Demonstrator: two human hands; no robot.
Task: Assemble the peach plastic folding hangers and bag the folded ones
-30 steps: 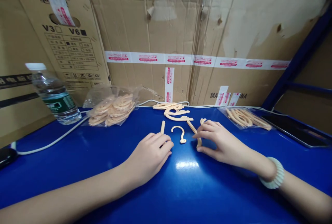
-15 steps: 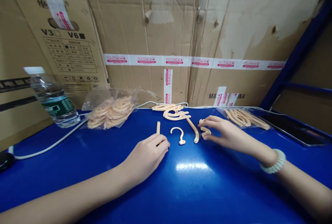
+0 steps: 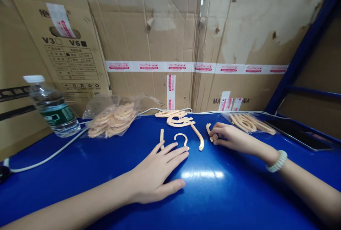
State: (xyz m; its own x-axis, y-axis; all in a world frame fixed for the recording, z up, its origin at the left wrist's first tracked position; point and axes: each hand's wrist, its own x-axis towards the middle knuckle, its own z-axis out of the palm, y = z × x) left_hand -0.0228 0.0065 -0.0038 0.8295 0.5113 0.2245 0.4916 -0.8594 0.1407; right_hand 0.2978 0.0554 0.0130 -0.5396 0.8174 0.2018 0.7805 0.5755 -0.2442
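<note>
My left hand (image 3: pixel 161 173) lies spread over the blue table, its fingertips over the lower end of a beige straight bar (image 3: pixel 161 135) and at the base of a beige hook (image 3: pixel 183 137). Right of the hook lies a curved beige hanger arm (image 3: pixel 197 137), apart from both hands. Farther right, my right hand (image 3: pixel 226 135) pinches a small beige plastic piece (image 3: pixel 214 138) between thumb and fingers. Another bit of beige plastic (image 3: pixel 208 128) shows just left of those fingers; I cannot tell whether the two are joined. Behind them is a loose pile of beige hanger parts (image 3: pixel 179 119).
A clear bag of beige parts (image 3: pixel 113 118) and a water bottle (image 3: pixel 57 112) stand at the left. At the right lie another bagged bundle (image 3: pixel 249 122) and a dark phone (image 3: pixel 298 135). A white cable (image 3: pixel 50 157) runs along the table (image 3: pixel 213 205), before cardboard boxes (image 3: pixel 149 38).
My left hand has opened from a closed curl and spread flat, shifting right and nearer to me. My right fingers have closed on the small beige piece.
</note>
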